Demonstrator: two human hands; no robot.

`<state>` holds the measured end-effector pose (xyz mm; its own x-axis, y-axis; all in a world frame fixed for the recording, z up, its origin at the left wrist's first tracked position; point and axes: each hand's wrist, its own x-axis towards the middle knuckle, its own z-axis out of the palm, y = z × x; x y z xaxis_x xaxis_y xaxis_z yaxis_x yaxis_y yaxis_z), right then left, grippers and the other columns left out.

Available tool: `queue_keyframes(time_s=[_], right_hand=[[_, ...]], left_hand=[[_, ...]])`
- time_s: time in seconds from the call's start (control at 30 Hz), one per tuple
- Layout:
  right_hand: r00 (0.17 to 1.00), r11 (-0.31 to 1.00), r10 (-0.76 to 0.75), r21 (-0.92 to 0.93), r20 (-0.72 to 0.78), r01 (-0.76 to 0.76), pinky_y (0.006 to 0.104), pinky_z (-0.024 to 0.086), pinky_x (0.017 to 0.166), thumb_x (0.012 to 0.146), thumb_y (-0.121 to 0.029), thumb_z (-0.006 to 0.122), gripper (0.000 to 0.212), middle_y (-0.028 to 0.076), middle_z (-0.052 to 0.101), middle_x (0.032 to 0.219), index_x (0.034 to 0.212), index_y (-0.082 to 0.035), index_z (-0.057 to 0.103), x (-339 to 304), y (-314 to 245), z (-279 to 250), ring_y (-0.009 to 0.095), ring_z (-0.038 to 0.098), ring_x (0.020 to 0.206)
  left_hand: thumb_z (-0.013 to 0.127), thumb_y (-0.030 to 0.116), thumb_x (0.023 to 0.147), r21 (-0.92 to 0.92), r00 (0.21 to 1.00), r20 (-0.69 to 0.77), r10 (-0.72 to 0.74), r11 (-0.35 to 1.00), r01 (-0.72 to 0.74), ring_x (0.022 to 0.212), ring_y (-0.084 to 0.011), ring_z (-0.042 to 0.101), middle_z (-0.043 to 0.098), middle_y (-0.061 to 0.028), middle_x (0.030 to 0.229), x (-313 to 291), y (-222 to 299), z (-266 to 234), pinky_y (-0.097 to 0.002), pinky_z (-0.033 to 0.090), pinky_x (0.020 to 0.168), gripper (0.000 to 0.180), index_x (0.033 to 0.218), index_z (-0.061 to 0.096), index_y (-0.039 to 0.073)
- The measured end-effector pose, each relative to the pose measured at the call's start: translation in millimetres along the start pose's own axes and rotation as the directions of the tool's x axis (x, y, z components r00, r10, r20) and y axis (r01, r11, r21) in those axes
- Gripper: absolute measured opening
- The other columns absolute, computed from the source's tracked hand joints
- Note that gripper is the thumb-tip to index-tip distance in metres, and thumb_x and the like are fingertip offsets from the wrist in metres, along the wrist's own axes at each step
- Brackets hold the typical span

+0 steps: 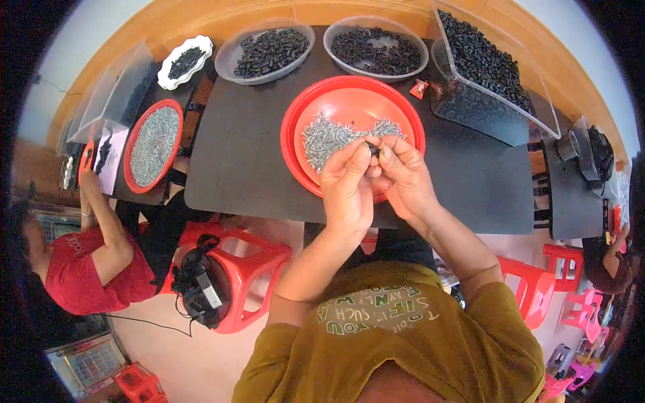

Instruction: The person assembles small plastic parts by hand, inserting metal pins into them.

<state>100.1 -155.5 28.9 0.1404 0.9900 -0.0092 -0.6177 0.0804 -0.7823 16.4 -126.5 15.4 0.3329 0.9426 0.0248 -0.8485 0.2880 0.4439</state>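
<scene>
My left hand (349, 188) and my right hand (408, 180) meet over the near side of a red basin (288, 134). Thumbs and fingertips of both are closed on a small black part (373, 150); the fingers hide much of it, and its exact kind is unclear. Loose silver screws (324, 140) lie in the basin in two heaps, one left of my fingers and one behind them. Beyond the basin stand two clear round bowls, the left bowl (230, 70) and the right bowl (423, 62), both holding many small black parts.
A large clear bin (480, 122) of black parts and a small red packet (419, 88) sit at the table's right. To the left, a person in a red shirt (101, 269) works beside a red tray of screws (154, 148). A red stool (248, 269) stands below.
</scene>
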Motion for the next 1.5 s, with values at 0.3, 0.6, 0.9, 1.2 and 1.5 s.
queue_keyframes(time_s=[0.3, 0.6, 0.9, 1.2, 1.5], right_hand=[[0.996, 0.996, 0.078, 0.045, -0.045, -0.076, 0.0155, 0.033, 0.045, 0.08, -0.016, 0.052, 0.012, -0.001, 0.052, 0.07, 0.084, -0.006, 0.052, 1, 3, 3, 0.004, 0.045, 0.057], [0.956, 0.714, -0.162, -0.639, 0.245, 0.285, 0.0203, 0.04, 0.049, 0.076, -0.009, 0.055, 0.025, 0.003, 0.053, 0.063, 0.1, -0.004, 0.049, 7, -14, -6, 0.006, 0.049, 0.055], [0.863, 0.385, -0.263, -0.773, 0.431, 0.504, 0.0224, 0.043, 0.051, 0.073, -0.007, 0.056, 0.023, 0.007, 0.058, 0.066, 0.095, -0.001, 0.056, 17, -14, -3, 0.01, 0.055, 0.057], [0.955, 0.63, -0.074, -0.728, 0.287, 0.268, 0.0204, 0.042, 0.052, 0.077, -0.012, 0.054, 0.028, 0.003, 0.056, 0.068, 0.103, -0.002, 0.049, 29, -19, -13, 0.006, 0.051, 0.059], [0.979, 0.597, 0.009, -0.786, 0.203, 0.158, 0.0225, 0.042, 0.054, 0.08, -0.017, 0.05, 0.019, 0.003, 0.055, 0.068, 0.086, 0.001, 0.055, 70, -19, -37, 0.008, 0.051, 0.061]], left_hand=[[0.054, 0.005, 0.076, 0.096, 0.998, 0.05, 0.034, 0.995, -0.039, 0.062, -0.01, 0.048, 0.057, -0.0085, 0.083, -2, 4, -5, -0.021, 0.042, 0.053, 0.012, 0.088, 0.058, 0.004], [0.052, 0.011, 0.078, -0.007, 0.984, 0.088, -0.156, 0.988, 0.157, 0.07, -0.0125, 0.048, 0.056, -0.0061, 0.084, -5, 15, -7, -0.0258, 0.038, 0.064, 0.012, 0.085, 0.057, 0.003], [0.052, 0.008, 0.076, -0.075, 0.982, 0.034, -0.186, 0.979, 0.188, 0.086, -0.0133, 0.049, 0.053, -0.0044, 0.092, -5, 14, -13, -0.0249, 0.038, 0.079, 0.02, 0.095, 0.051, 0.002], [0.056, 0.007, 0.075, 0.115, 0.995, -0.06, -0.08, 0.99, 0.087, 0.075, -0.0153, 0.055, 0.057, -0.0058, 0.084, 46, 53, -27, -0.0253, 0.045, 0.071, 0.012, 0.085, 0.054, 0.004], [0.056, 0.005, 0.075, 0.491, 0.976, -0.17, 0.133, 0.87, -0.033, 0.084, -0.0248, 0.052, 0.048, -0.0128, 0.099, 212, 126, -54, -0.0287, 0.044, 0.067, 0.061, 0.122, 0.018, -0.002]])
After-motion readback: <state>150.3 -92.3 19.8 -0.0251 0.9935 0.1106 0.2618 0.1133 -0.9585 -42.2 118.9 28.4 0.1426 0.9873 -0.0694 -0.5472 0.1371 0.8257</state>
